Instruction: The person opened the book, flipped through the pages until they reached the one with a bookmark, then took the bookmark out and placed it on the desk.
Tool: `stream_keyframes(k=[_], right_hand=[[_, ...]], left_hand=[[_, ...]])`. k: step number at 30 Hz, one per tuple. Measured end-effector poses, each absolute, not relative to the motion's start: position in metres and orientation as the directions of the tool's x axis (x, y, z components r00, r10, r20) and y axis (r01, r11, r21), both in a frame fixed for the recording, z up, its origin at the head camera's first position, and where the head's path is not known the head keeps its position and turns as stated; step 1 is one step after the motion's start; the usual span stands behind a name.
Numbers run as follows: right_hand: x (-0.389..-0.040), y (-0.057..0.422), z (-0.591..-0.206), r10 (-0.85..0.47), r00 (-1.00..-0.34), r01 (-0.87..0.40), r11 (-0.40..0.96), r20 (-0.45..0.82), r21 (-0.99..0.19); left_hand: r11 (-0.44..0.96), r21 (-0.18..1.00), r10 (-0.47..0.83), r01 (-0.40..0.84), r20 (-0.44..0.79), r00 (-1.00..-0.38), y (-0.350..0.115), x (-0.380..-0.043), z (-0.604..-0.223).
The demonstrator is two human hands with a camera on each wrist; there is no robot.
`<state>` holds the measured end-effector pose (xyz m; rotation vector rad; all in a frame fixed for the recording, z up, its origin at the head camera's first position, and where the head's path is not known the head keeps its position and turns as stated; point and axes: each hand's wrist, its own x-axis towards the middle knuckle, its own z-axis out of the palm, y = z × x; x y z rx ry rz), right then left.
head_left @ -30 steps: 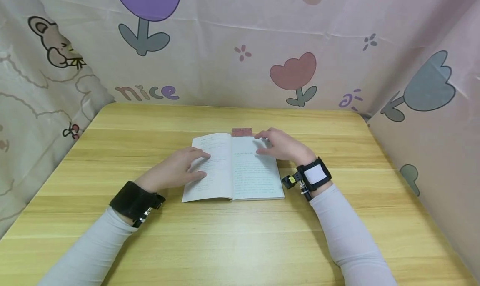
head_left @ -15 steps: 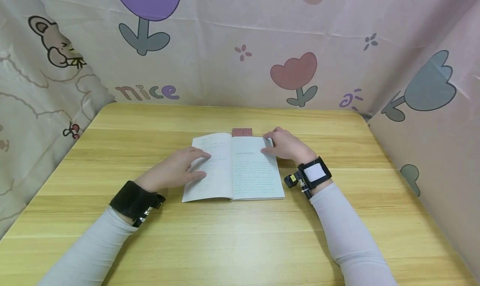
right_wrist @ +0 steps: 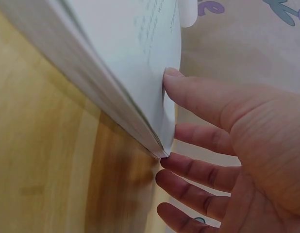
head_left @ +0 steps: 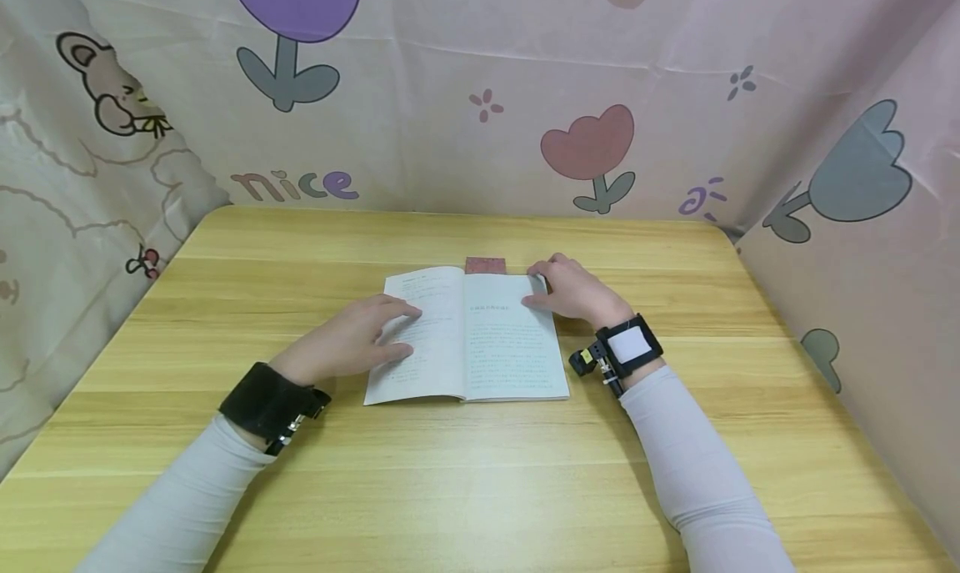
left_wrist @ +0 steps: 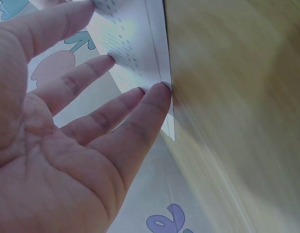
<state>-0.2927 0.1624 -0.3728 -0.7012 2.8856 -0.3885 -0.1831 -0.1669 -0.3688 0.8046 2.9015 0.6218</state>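
Note:
An open book (head_left: 510,360) with printed pages lies in the middle of the table. On its left page (head_left: 442,364) rests my left hand (head_left: 348,335), fingers spread and nearly straight; the left wrist view shows fingertips touching the printed paper near its edge. My right hand (head_left: 577,294) is at the top right corner of the book. In the right wrist view, its thumb (right_wrist: 189,92) presses the right page (right_wrist: 135,58) near the corner and the index finger is at the edge, pinching the page, which bends there. The other fingers extend beside the corner.
A flat reddish-brown piece (head_left: 486,265) sticks out beyond the top edge of the book. The wooden table (head_left: 480,490) is bordered by a patterned cloth (head_left: 420,139) at the back and both sides. Each wrist wears a black strap with a small camera.
My right hand has shifted right from over the right page to its top right corner, then stayed there. The left hand has not moved.

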Motion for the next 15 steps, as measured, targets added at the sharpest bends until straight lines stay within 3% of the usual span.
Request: stream_keyframes(k=[15], right_hand=[[-0.2925, 0.1580, -0.3690, -0.452, -0.891, -0.410, 0.842, -0.045, -0.351]], left_hand=[[0.778, 0.393, 0.515, 0.491, 0.050, -0.856, -0.1674, -0.1824, -0.3684]])
